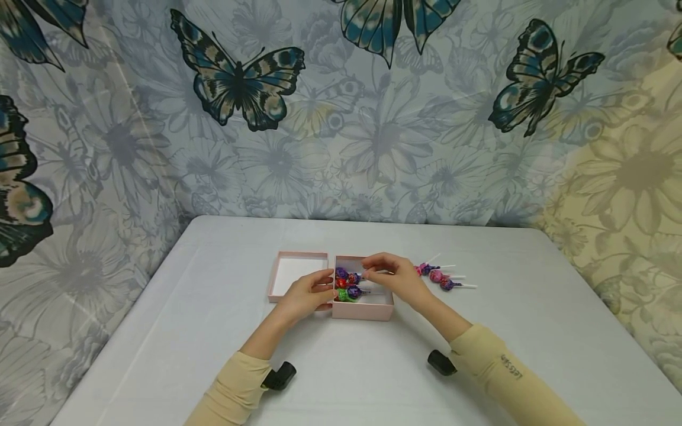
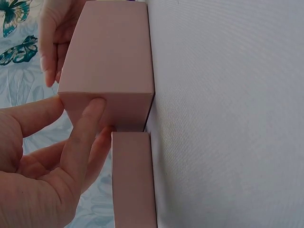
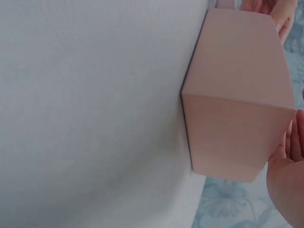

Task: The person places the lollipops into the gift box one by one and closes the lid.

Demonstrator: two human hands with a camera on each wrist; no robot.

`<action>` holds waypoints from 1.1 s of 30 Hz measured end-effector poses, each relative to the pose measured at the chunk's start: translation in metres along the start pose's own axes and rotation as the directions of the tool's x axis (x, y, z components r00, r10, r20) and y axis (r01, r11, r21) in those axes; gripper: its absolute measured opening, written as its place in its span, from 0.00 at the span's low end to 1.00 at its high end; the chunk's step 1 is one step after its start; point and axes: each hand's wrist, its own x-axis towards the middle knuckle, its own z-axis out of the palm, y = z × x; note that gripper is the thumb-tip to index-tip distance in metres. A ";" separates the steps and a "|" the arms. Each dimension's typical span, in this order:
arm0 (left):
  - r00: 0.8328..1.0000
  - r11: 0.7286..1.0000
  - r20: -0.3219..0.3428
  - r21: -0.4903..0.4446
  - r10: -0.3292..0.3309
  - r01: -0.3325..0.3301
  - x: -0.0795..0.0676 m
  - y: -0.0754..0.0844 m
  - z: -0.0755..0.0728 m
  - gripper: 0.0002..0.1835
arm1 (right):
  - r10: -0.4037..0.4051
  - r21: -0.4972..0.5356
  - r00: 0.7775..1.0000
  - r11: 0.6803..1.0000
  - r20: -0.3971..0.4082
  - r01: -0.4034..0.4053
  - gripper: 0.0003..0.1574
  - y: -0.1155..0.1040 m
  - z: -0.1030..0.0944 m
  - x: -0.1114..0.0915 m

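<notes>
A pink box (image 1: 363, 312) stands uncovered on the table, with several wrapped lollipops (image 1: 341, 283) in purple, red and green inside. My left hand (image 1: 305, 297) rests at the box's left side, its fingers touching the wall near the rim; the left wrist view shows a finger (image 2: 95, 111) pressed against that side. My right hand (image 1: 396, 277) reaches over the box's right part, thumb and index finger apart near the lollipop sticks. In the right wrist view the box wall hides most of the right hand's fingers.
The box's shallow lid (image 1: 298, 254) lies inside up, left of the box. More lollipops (image 1: 437, 276) lie right of the box, sticks pointing right. A white cloth covers the table (image 1: 351, 378); a butterfly-patterned curtain (image 1: 383, 142) hangs behind. Black wrist cameras (image 1: 280, 376) sit below the sleeves.
</notes>
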 end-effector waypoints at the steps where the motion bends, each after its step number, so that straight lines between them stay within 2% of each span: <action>1: 1.000 1.000 0.001 0.000 0.000 0.000 0.000 0.000 0.000 0.31 | 0.023 0.024 1.000 0.999 -0.008 -0.023 0.21 0.000 0.000 0.000; 5: 1.000 1.000 0.005 -0.001 0.006 -0.006 0.000 -0.001 0.000 0.31 | 0.070 0.108 0.997 0.992 -0.027 -0.067 0.23 0.007 -0.003 -0.001; 14: 1.000 1.000 0.007 0.006 0.008 -0.008 0.000 -0.001 0.001 0.31 | 0.081 0.226 0.996 0.972 -0.036 -0.071 0.25 0.010 -0.009 -0.006; 23: 1.000 1.000 0.013 -0.001 0.014 -0.014 0.000 -0.001 0.001 0.31 | 0.139 0.271 0.989 0.955 -0.051 -0.120 0.29 0.014 -0.024 -0.015; 33: 1.000 1.000 0.004 -0.001 0.006 -0.006 -0.002 0.000 0.000 0.31 | 0.206 0.235 0.976 0.954 -0.070 -0.185 0.35 0.028 -0.049 -0.029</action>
